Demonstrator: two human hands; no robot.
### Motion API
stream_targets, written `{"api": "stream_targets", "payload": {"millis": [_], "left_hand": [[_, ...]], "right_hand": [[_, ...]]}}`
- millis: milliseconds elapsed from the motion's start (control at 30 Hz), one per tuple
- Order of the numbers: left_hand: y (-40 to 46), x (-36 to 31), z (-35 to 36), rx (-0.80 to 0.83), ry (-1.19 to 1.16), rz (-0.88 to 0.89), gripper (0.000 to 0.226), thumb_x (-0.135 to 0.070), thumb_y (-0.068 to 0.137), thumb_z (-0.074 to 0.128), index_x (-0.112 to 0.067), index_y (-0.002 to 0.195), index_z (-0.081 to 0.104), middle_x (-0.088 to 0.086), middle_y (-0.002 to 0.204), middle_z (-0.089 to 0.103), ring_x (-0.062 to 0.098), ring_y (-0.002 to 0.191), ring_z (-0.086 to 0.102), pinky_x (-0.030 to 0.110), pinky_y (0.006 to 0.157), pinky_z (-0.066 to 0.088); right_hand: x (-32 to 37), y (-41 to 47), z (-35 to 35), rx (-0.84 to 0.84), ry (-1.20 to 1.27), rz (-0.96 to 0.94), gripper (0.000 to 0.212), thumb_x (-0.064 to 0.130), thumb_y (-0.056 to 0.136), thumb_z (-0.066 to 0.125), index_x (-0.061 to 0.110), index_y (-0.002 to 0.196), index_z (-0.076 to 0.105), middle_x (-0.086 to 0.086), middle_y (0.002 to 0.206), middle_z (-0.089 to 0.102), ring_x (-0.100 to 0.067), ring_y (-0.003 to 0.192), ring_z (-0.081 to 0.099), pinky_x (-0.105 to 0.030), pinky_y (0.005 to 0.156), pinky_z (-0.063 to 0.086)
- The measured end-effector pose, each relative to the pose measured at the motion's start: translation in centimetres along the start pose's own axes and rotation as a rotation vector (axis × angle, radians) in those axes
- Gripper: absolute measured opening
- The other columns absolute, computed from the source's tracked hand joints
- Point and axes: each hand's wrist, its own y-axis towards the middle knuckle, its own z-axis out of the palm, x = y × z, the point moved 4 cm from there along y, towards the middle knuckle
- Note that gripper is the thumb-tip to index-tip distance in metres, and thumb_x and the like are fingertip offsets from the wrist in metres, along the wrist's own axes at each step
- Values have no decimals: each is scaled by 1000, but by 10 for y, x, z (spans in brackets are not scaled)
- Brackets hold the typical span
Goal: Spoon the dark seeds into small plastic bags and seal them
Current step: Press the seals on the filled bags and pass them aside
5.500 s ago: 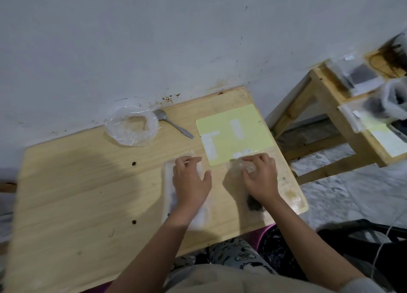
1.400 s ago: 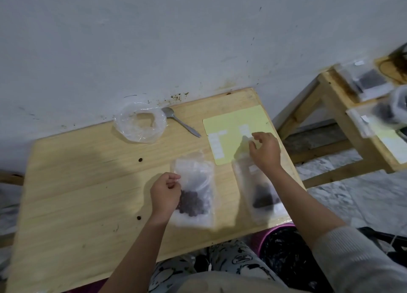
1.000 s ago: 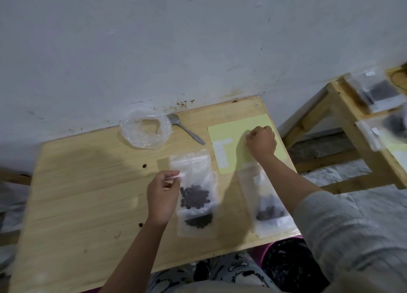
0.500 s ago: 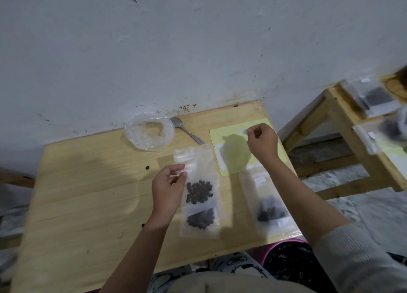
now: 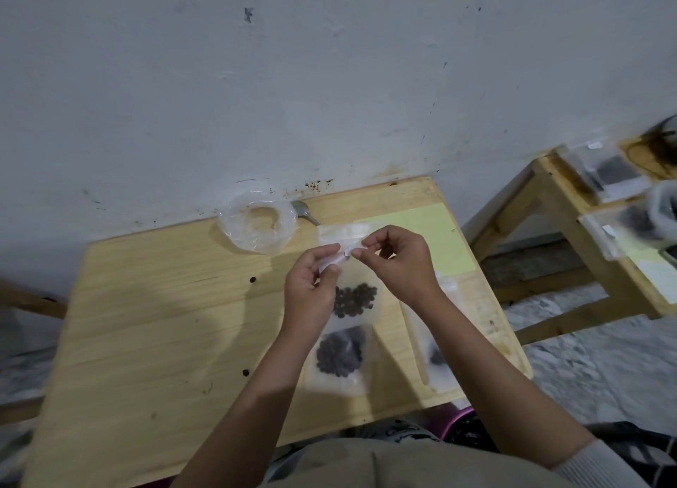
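Both hands meet above the table and pinch a small white label [image 5: 345, 258] between their fingertips. My left hand [image 5: 311, 289] holds its left end and my right hand [image 5: 397, 264] its right end. Directly under them lies a clear plastic bag [image 5: 340, 232] with dark seeds [image 5: 353, 300] in it, on top of a second seed bag [image 5: 339, 355]. Another clear bag [image 5: 428, 344] with a few seeds lies to the right, half hidden by my right forearm. A metal spoon [image 5: 306, 212] rests by the wall, its handle hidden behind the bag.
A crumpled clear plastic bag [image 5: 256, 223] sits open at the back of the wooden table [image 5: 154, 322]. A pale yellow sticker sheet [image 5: 425, 231] lies at the back right. A second wooden table [image 5: 571, 231] to the right carries more seed bags.
My right hand left the yellow sheet and came to my left hand with a small label. My left hand rose from the bag's edge to meet it.
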Motion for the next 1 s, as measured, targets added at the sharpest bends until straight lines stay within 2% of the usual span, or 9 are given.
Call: {"api": "stream_targets", "payload": {"millis": [67,200,400,533,600,700,800,900,1000], "left_hand": [[-2,-2,1,-19,-43,-7,21,-3,88,63,-21,99,66,-2,102,70,1,77,64,13,69,48],[-3,-2,-1,-62,-88,-2,16,-4,85,68,-19,93,66,5,100,71,17,96,68,24,85,52],[-5,0,-1,-110,-128,-28,15,-3,82,70,-16,87,66,10,92,71,20,89,69,22,77,51],[-4,-1,-4,-132,-163,-62,12,-3,80,73,-12,84,65,4,80,71,12,78,68,22,76,52],[-4,-2,-4,-145,-186,-77,12,-2,80,72,-12,82,65,1,74,71,13,77,68,22,76,53],[-3,-4,-2,-139,-207,-76,12,2,81,69,-9,83,65,-3,69,70,11,72,69,18,71,52],[-1,-3,0,-137,-224,-88,13,3,80,71,-8,82,65,-3,66,70,13,69,68,20,69,53],[2,-1,2,-133,-200,-83,17,5,79,71,-11,81,64,-4,64,69,12,66,67,21,68,54],[3,0,9,-74,-151,-49,19,5,80,69,-13,84,67,-5,64,69,10,64,66,17,64,52]], "right_hand": [[2,-1,1,-6,-4,1,19,17,72,81,22,70,64,7,66,60,-12,57,48,-23,57,44],[6,-4,4,-17,-17,-6,19,17,72,81,21,69,63,7,65,61,-10,57,49,-19,56,43],[1,-9,7,-74,-3,85,26,22,66,86,19,70,60,11,52,53,0,47,47,-13,54,40],[-3,-11,3,-182,-33,86,42,34,54,91,26,75,55,5,87,57,-5,79,53,-13,67,39],[-4,-11,5,-168,32,81,40,28,57,90,25,74,55,6,89,58,-5,81,53,-12,67,38],[-7,-12,9,-126,155,75,33,15,62,88,20,74,58,12,72,55,-2,63,45,-18,62,39],[-9,-14,10,-122,205,68,26,7,67,84,14,79,62,8,72,59,-5,63,52,-30,65,51],[-8,-15,7,-112,263,67,17,-1,75,76,5,84,63,-4,72,63,-13,60,63,-27,64,54],[-13,-18,2,-148,276,88,13,-3,78,71,5,84,64,-4,70,64,-14,57,64,-25,61,54]]}}
